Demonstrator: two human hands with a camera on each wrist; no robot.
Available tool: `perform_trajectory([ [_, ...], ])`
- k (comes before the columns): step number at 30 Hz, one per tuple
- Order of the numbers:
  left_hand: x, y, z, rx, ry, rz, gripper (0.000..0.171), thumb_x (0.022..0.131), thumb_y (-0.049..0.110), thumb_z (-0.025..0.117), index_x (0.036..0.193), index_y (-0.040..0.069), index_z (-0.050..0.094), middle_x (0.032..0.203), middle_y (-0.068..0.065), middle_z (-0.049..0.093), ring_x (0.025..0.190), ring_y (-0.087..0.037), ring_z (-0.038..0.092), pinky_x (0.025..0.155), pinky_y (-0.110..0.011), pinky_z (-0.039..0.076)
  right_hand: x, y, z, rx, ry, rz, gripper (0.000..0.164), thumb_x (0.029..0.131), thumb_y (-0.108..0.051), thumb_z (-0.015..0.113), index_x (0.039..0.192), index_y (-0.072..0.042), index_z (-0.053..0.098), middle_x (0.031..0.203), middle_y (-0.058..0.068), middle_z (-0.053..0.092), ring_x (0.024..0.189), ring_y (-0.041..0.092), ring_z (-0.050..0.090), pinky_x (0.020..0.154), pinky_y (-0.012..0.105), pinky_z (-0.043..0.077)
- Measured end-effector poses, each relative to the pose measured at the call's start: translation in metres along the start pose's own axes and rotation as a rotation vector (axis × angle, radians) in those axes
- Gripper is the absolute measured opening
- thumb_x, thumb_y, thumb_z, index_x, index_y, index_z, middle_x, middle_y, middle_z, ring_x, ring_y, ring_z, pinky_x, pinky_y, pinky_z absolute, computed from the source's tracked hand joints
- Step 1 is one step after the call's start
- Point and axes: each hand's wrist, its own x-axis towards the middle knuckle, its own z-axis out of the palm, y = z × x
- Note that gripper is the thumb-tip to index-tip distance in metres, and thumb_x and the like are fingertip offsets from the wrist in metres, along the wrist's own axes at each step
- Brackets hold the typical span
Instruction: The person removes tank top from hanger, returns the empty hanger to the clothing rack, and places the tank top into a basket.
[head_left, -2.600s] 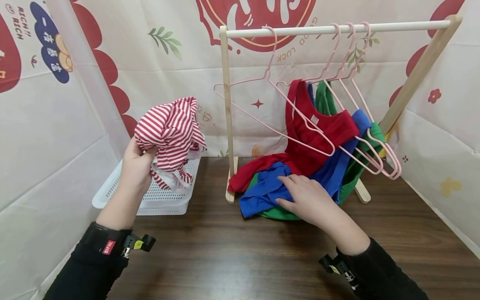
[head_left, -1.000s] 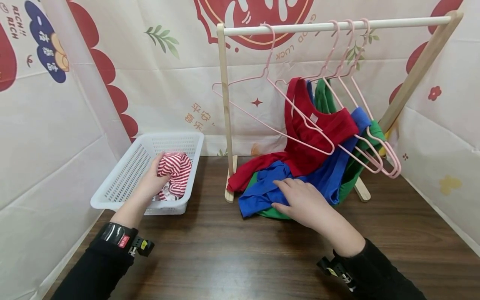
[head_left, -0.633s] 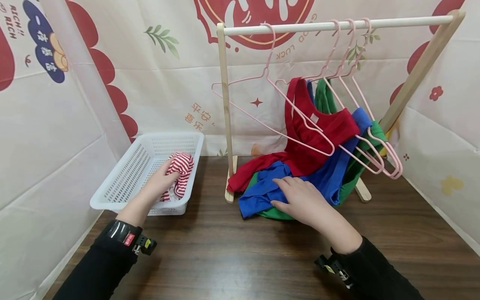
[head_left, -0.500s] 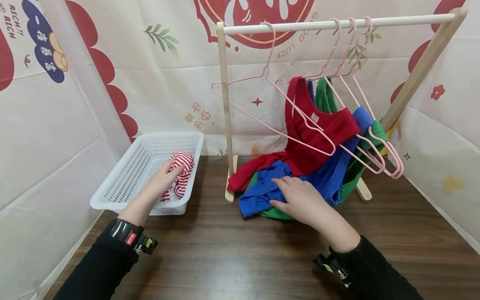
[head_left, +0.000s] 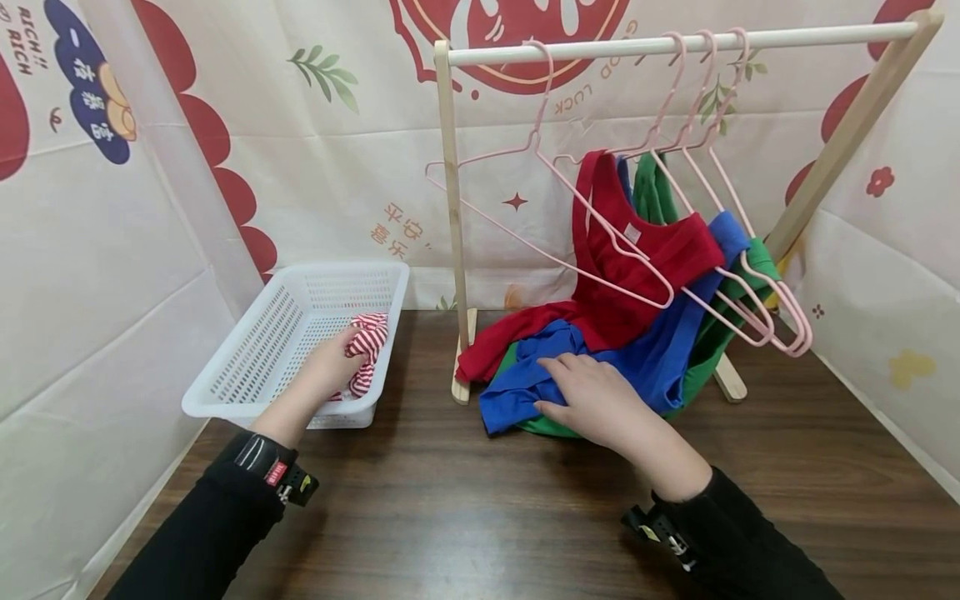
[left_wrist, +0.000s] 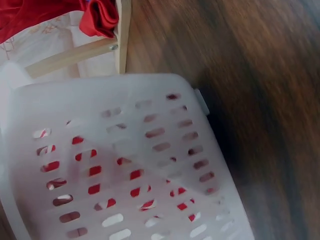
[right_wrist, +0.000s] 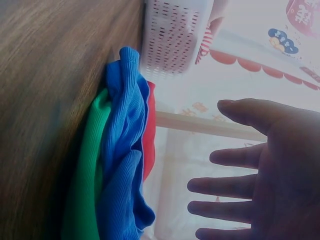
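So we've got our left hand (head_left: 326,367) down inside a white plastic slotted basket (head_left: 262,337), right up against a crumpled red-and-white striped piece of cloth (head_left: 369,343). The cloth sits bunched in the basket's right-hand part, and its red and white also peeks through the slots in the left wrist view. Most of our left fingertips are hidden in that spot, so honestly we can't tell if we're pinching the fabric or just pressing on it.

Our right hand (head_left: 600,400) is doing way less: fingers straight and spread apart, thumb out to the side, nothing in it. It's just beside a blue ribbed garment (right_wrist: 120,130), and the right wrist view shows a gap between our fingertips and the fabric.

That blue one is layered between a red garment (head_left: 600,327) and a green garment (right_wrist: 84,180), with their lower parts slumped onto the dark wood-grain table (head_left: 465,500). Up top they're on thin pink hangers at the right end of a pale wooden rack (head_left: 452,208) with a white rail (head_left: 615,53). Another thin pink hanger (head_left: 537,140) hooks on further left, its lower bar crossing in front of the red one. Behind it all is a cream printed backdrop (head_left: 352,200). We're wearing black sleeves (head_left: 213,525).
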Motion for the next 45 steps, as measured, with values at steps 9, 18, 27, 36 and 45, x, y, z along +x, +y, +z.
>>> perform_trajectory([
  [9,-0.006,0.004,0.003,0.301,-0.109,0.055,0.048,0.089,0.019,0.048,0.134,0.005,0.036,0.13,-0.023,0.043,0.117,-0.039,0.038,0.098,-0.055,0.032,-0.001,0.001,0.003,-0.002,0.013,-0.012,0.062,0.082,-0.05,0.057,0.129,-0.011,0.043,0.119,0.011,0.053,0.107,0.028,0.047,0.086,0.051,0.044],
  [18,-0.01,0.01,-0.001,0.353,-0.147,0.05,0.045,0.089,0.022,0.05,0.13,0.006,0.043,0.127,-0.021,0.048,0.115,-0.037,0.041,0.095,-0.055,0.035,-0.001,0.001,0.002,-0.002,-0.016,-0.008,0.063,0.083,-0.05,0.056,0.131,-0.011,0.042,0.121,0.012,0.052,0.109,0.029,0.046,0.088,0.052,0.042],
  [27,-0.015,0.025,-0.003,0.404,0.106,0.066,0.035,0.084,0.029,0.055,0.114,0.012,0.057,0.104,-0.018,0.054,0.086,-0.03,0.049,0.068,-0.049,0.046,0.001,-0.001,-0.004,0.003,-0.016,-0.003,0.064,0.082,-0.051,0.056,0.131,-0.012,0.042,0.12,0.011,0.052,0.108,0.027,0.046,0.087,0.051,0.043],
  [36,-0.025,0.068,-0.004,0.452,0.383,0.267,0.03,0.085,0.029,0.05,0.107,0.011,0.061,0.095,-0.012,0.062,0.077,-0.03,0.057,0.059,-0.047,0.048,0.003,-0.004,-0.014,0.013,0.02,-0.006,0.064,0.082,-0.054,0.054,0.131,-0.015,0.041,0.124,0.011,0.05,0.111,0.028,0.044,0.087,0.051,0.044],
  [45,-0.033,0.115,0.001,0.363,0.453,0.415,0.029,0.086,0.028,0.052,0.109,0.012,0.06,0.103,-0.009,0.062,0.09,-0.026,0.056,0.071,-0.045,0.05,0.002,-0.015,-0.026,0.013,0.119,-0.03,0.066,0.08,-0.056,0.056,0.132,-0.02,0.039,0.128,0.009,0.047,0.118,0.026,0.038,0.094,0.053,0.038],
])
